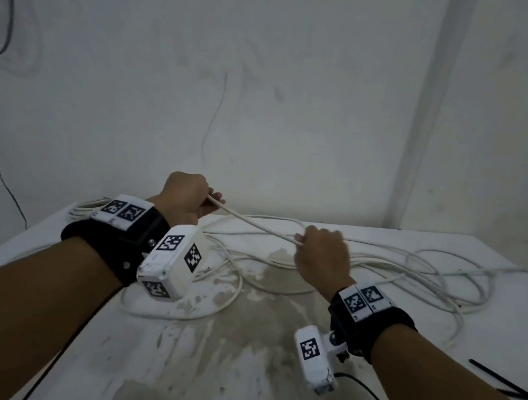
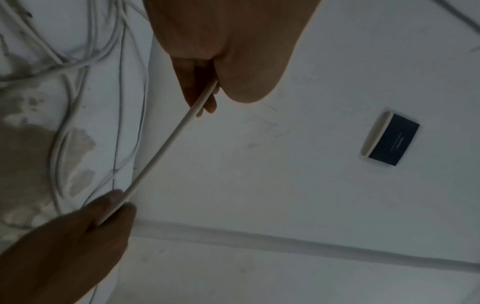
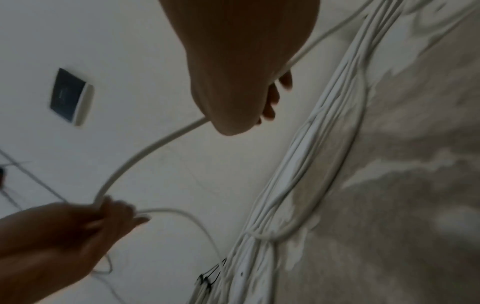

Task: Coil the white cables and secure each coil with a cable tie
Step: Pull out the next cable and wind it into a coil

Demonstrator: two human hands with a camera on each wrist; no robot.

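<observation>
A white cable [image 1: 253, 223] runs taut in the air between my two hands above the table. My left hand [image 1: 190, 201] grips its upper end in a fist, and my right hand [image 1: 319, 252] pinches it lower down to the right. The left wrist view shows the same cable [image 2: 166, 146] stretched from my left fingers [image 2: 200, 96] to my right hand [image 2: 103, 216]. In the right wrist view the cable [image 3: 145, 152] curves from my right hand [image 3: 246, 102] to my left hand [image 3: 109, 214]. Loose white cable loops [image 1: 412, 276] sprawl over the table.
The white table [image 1: 237, 361] has a stained, worn patch in the middle. Black cable ties [image 1: 511, 382] lie at its right edge. A coiled white bundle [image 1: 87, 209] sits at the back left corner. A dark wall plate [image 2: 392, 142] hangs on the wall behind.
</observation>
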